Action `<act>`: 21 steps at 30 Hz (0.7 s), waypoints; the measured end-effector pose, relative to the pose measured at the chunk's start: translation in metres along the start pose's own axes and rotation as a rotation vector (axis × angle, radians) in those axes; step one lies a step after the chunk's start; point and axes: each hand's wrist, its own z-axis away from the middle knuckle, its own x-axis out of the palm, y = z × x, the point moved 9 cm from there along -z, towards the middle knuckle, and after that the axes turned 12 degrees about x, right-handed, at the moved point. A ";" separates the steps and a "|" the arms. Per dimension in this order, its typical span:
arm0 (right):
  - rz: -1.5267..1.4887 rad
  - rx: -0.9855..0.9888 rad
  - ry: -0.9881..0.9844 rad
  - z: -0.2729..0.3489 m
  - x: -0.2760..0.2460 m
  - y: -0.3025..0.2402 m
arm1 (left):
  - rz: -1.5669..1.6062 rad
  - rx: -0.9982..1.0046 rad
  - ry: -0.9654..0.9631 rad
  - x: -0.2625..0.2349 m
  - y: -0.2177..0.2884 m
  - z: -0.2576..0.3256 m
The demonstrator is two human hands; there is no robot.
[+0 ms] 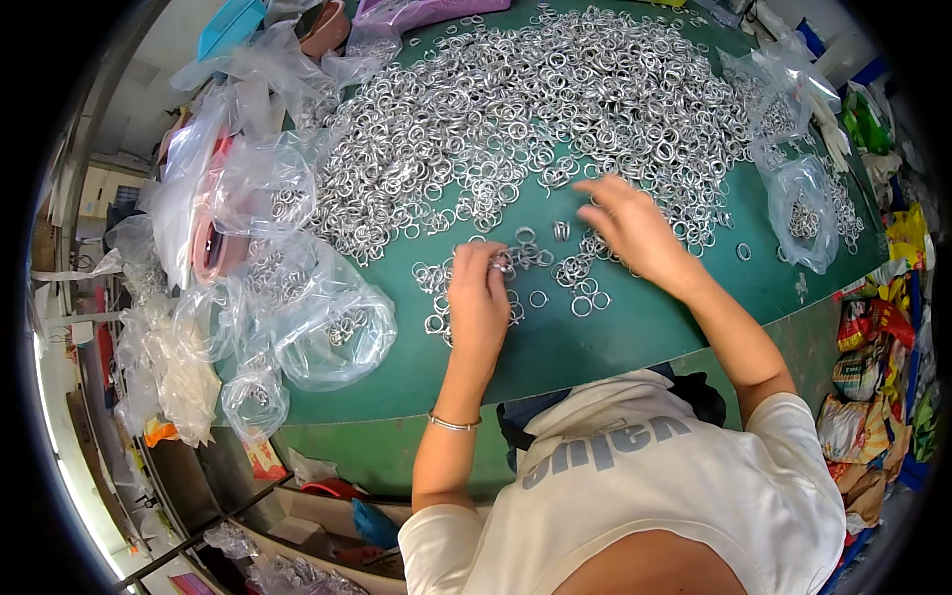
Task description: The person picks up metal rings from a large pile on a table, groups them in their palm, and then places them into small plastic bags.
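Observation:
A big heap of small silver metal rings covers the far half of a green table. My left hand rests on the table with its fingertips pinched on a few rings at a small loose cluster. My right hand reaches forward, fingers spread, touching rings at the near edge of the heap. More loose rings lie between the two hands. A thin bracelet circles my left wrist.
Clear plastic bags, some holding rings, pile along the table's left side. Another bag with rings lies at the right. Colourful packets sit past the right edge. Boxes and bags lie below the table at the lower left.

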 end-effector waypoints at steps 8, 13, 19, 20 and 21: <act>-0.180 -0.039 -0.225 -0.019 0.039 0.011 | 0.660 -0.385 0.177 -0.002 -0.041 0.010; -1.482 0.682 -0.385 -0.014 0.038 0.048 | 0.628 -0.354 0.068 0.002 -0.038 0.012; -1.518 0.533 -0.393 -0.032 0.023 0.053 | 0.145 -0.070 -0.216 0.013 -0.002 -0.011; -1.193 0.478 -0.334 -0.038 0.020 0.053 | -0.010 0.083 -0.200 0.013 0.009 -0.016; -0.750 0.428 -0.219 -0.039 0.013 0.047 | -0.060 0.079 -0.264 0.021 0.010 -0.015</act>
